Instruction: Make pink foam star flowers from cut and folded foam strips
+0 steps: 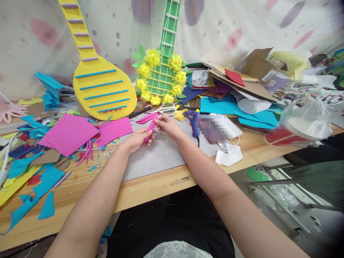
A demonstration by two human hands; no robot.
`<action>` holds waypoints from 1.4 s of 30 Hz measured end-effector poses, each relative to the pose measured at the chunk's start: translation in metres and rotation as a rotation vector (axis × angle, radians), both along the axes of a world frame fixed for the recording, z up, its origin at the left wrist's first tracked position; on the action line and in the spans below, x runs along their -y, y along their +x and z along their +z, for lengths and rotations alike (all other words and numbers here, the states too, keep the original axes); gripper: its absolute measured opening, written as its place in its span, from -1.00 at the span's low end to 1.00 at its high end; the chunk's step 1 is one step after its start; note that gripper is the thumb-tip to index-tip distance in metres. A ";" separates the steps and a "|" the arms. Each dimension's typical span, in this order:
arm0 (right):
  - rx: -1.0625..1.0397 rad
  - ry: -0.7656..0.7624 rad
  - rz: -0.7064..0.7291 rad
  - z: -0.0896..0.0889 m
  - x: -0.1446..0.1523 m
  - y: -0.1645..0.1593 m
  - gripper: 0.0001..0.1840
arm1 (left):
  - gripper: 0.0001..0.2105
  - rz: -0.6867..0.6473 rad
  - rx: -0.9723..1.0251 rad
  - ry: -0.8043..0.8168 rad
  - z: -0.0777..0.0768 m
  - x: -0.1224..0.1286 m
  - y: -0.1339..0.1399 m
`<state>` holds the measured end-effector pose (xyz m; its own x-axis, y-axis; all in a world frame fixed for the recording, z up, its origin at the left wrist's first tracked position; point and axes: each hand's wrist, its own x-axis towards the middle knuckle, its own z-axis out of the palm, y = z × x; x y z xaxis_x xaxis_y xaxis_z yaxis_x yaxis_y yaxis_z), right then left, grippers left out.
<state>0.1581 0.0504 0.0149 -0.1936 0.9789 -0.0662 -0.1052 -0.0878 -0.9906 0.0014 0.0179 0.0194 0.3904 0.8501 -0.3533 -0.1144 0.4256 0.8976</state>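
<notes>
Head view: left hand [137, 140] grips a magenta strip [151, 128], right hand [167, 126] pinching its far end, above the gray mat [161, 156].

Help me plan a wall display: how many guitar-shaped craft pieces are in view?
2: a flat yellow pear-shaped craft guitar, left of centre at the back, and a green long-necked craft guitar ringed with yellow paper-like flowers, to its right. Others might be hidden.

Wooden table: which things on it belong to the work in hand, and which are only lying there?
Likely part of the job: pink strip, held by left hand and right hand; cutting mat beneath; matching pink sheets; perhaps scissors, glue gun.

Probably just lying about: blue scraps; bagged cup; cardboard.
</notes>
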 end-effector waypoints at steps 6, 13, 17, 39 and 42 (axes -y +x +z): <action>0.009 -0.001 0.051 -0.002 0.001 0.001 -0.67 | -0.95 -0.001 0.027 -0.021 0.002 0.000 -0.001; -0.015 0.011 0.135 -0.005 0.002 0.002 -0.65 | -0.82 -0.056 -0.007 0.017 0.006 0.002 -0.002; -0.053 0.035 0.130 -0.007 0.000 0.003 -0.63 | -0.74 -0.079 0.009 0.004 0.008 0.002 -0.005; -0.041 0.049 0.106 -0.006 -0.001 0.003 -0.61 | -0.70 0.006 -0.024 0.068 0.001 -0.004 -0.006; -0.028 0.047 0.095 -0.005 0.001 0.000 -0.62 | -0.78 0.052 -0.048 0.084 0.001 -0.002 -0.001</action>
<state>0.1585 0.0492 0.0098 -0.2868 0.9579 -0.0140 -0.1262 -0.0522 -0.9906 0.0003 0.0204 0.0208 0.3293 0.8961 -0.2975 -0.0907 0.3437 0.9347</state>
